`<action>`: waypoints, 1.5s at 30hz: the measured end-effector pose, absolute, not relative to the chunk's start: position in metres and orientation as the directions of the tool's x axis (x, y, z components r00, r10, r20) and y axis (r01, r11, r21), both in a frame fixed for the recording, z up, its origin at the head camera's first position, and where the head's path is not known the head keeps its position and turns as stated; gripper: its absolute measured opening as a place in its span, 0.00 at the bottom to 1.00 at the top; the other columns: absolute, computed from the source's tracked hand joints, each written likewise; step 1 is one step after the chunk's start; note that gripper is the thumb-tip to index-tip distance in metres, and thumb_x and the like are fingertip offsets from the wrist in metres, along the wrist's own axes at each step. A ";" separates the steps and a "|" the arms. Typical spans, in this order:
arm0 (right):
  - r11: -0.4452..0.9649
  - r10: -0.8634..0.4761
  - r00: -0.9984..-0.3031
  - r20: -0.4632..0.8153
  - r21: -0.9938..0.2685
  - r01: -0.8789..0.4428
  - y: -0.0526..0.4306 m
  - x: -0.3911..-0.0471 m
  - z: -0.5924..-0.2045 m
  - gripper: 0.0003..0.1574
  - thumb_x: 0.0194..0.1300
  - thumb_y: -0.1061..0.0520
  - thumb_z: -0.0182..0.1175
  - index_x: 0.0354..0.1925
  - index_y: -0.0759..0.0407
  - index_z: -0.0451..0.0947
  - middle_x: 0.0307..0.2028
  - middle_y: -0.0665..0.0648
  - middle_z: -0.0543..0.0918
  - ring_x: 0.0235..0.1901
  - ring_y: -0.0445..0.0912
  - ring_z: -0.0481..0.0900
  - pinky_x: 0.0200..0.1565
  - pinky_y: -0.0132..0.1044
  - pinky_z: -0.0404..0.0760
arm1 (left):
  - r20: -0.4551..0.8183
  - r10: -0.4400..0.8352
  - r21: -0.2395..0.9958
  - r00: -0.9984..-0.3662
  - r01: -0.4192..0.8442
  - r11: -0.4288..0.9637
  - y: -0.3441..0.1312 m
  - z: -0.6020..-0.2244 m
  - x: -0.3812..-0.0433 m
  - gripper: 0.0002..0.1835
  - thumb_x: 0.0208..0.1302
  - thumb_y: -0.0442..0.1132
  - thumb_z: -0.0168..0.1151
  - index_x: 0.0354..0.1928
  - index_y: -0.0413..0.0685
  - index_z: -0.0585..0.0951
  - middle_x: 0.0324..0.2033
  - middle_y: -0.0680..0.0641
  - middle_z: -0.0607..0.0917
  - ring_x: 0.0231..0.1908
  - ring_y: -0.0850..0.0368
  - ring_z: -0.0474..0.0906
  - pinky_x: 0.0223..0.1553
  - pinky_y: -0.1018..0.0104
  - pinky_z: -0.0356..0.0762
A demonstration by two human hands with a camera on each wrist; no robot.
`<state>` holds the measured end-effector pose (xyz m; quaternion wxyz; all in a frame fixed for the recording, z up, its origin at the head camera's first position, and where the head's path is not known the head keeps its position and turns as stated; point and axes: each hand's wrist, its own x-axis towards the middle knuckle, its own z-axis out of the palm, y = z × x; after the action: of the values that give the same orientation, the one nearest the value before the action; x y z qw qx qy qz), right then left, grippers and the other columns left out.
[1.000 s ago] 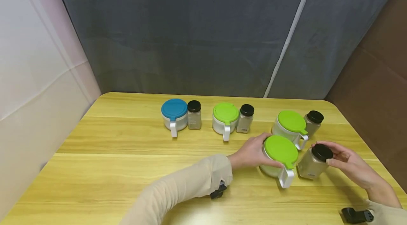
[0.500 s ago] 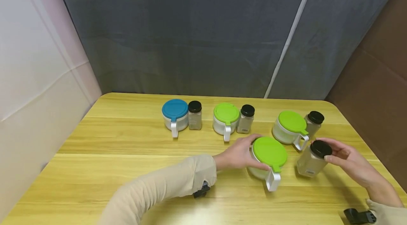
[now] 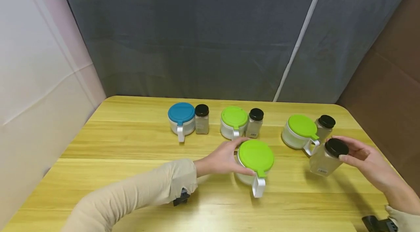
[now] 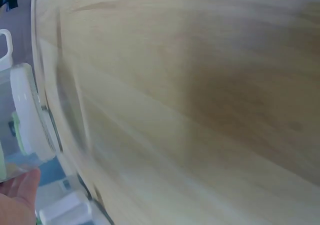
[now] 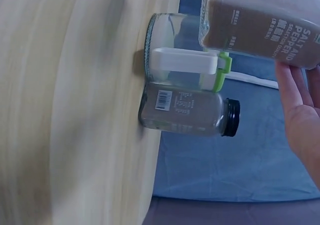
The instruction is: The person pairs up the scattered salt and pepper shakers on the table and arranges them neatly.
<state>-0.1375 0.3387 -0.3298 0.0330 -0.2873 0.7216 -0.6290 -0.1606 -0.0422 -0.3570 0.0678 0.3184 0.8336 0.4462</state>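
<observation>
My left hand (image 3: 224,159) grips a glass seasoning jar (image 3: 256,157) by its side, with the thumb near its white handle. This jar has a bright green lid. In the left wrist view, my fingertips (image 4: 27,187) press against the clear jar (image 4: 25,112). With the fingers and thumb of my right hand (image 3: 372,164), I hold a pepper bottle (image 3: 325,162) near its black cap. It is tilted and raised off the table; the right wrist view shows a "SALT AND PEPPER" label on the bottle (image 5: 265,27).
At the back of the wooden table (image 3: 108,144) stand a blue-lidded jar (image 3: 181,113), a green-lidded jar (image 3: 234,117) and another green-lidded jar (image 3: 302,126). Black-capped bottles stand beside them: one left (image 3: 202,121), one central (image 3: 255,122), one right (image 3: 325,124).
My left hand has carried the green-lidded jar leftward, away from the pepper bottle. The right hand has lifted and tilted the bottle, shifting it slightly to the right and back.
</observation>
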 end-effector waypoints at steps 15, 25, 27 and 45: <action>0.307 -0.354 -0.897 0.266 -0.873 -0.380 0.328 -0.128 -0.310 0.30 0.57 0.77 0.49 0.58 0.65 0.63 0.48 0.46 0.76 0.43 0.37 0.75 0.37 0.26 0.74 | 0.152 0.568 0.821 -0.809 0.423 0.383 -0.098 -0.347 -0.150 0.46 0.36 0.52 0.73 0.60 0.49 0.63 0.50 0.55 0.73 0.49 0.63 0.69 0.49 0.66 0.67; 0.145 -0.447 -0.844 0.297 -0.907 -0.396 0.310 -0.130 -0.301 0.30 0.57 0.80 0.46 0.58 0.71 0.61 0.51 0.51 0.75 0.45 0.40 0.74 0.39 0.28 0.74 | 0.164 0.543 0.828 -0.824 0.414 0.378 -0.136 -0.345 -0.143 0.45 0.36 0.48 0.74 0.59 0.47 0.63 0.50 0.54 0.72 0.49 0.63 0.69 0.49 0.65 0.67; 0.088 -0.469 -0.824 0.317 -0.912 -0.401 0.305 -0.131 -0.301 0.30 0.56 0.81 0.45 0.58 0.71 0.61 0.51 0.52 0.74 0.46 0.41 0.74 0.39 0.28 0.74 | 0.166 0.549 0.832 -0.819 0.415 0.368 -0.143 -0.346 -0.143 0.45 0.37 0.47 0.74 0.60 0.47 0.63 0.51 0.54 0.72 0.49 0.63 0.69 0.49 0.64 0.66; 0.058 -0.451 -0.835 0.315 -0.923 -0.379 0.251 -0.133 -0.313 0.29 0.55 0.78 0.50 0.56 0.69 0.65 0.47 0.52 0.76 0.43 0.43 0.76 0.38 0.31 0.75 | 0.174 0.584 0.843 -0.793 0.426 0.328 -0.182 -0.350 -0.140 0.47 0.38 0.44 0.74 0.61 0.40 0.60 0.52 0.49 0.71 0.50 0.56 0.68 0.50 0.61 0.67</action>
<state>-0.1328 0.2508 -0.3129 0.0288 -0.2857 0.7267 -0.6240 -0.1400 -0.1824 -0.3498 0.0805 0.3116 0.8107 0.4890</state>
